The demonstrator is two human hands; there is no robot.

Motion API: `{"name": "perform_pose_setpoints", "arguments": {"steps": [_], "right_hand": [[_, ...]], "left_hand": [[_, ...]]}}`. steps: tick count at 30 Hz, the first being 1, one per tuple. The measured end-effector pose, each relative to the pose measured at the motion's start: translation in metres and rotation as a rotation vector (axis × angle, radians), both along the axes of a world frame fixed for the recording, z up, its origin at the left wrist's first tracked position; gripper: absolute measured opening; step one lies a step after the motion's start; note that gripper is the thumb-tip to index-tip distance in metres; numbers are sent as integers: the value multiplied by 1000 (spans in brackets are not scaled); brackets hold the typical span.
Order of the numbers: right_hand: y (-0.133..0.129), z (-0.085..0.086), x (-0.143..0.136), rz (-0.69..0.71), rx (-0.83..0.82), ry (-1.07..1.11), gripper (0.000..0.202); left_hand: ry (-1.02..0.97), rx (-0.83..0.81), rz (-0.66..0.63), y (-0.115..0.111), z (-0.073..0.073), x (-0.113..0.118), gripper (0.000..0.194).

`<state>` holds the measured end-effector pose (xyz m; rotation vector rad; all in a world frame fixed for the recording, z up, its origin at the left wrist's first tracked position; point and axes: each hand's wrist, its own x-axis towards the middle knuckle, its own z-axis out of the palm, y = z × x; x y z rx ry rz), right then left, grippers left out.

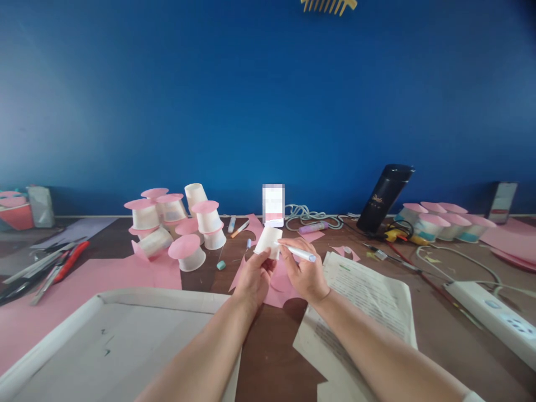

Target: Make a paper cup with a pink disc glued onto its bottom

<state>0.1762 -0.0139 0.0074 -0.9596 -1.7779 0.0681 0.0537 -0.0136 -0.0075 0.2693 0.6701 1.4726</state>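
Observation:
Near the middle of the desk my left hand [256, 273] grips a white paper cup [267, 239], tilted, with the thumb on its side. A white marker [302, 253] is pinched in my right hand [305, 273]. Its tip meets or nearly meets the cup's side; I cannot tell whether it touches. Any mark there is too small to make out. Beneath both hands lie cut pieces of pink paper [278, 293]. A slim pale cap [249, 243] rests just left of the cup.
At left stand several paper cups [209, 221] with pink paper discs. More capped cups [452, 228] sit right, past a black flask [383, 198]. Printed sheets [368, 290], a white box lid [138, 335], a power strip [494, 312] and red-handled scissors [71, 261] surround my arms.

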Motion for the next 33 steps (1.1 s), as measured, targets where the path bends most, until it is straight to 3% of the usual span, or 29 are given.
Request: {"name": "perform_pose_setpoints", "arguments": {"steps": [33], "right_hand": [[-2, -2, -2, -16, 10, -39, 14]], "left_hand": [[-12, -24, -1, 3, -3, -2, 10]]}}
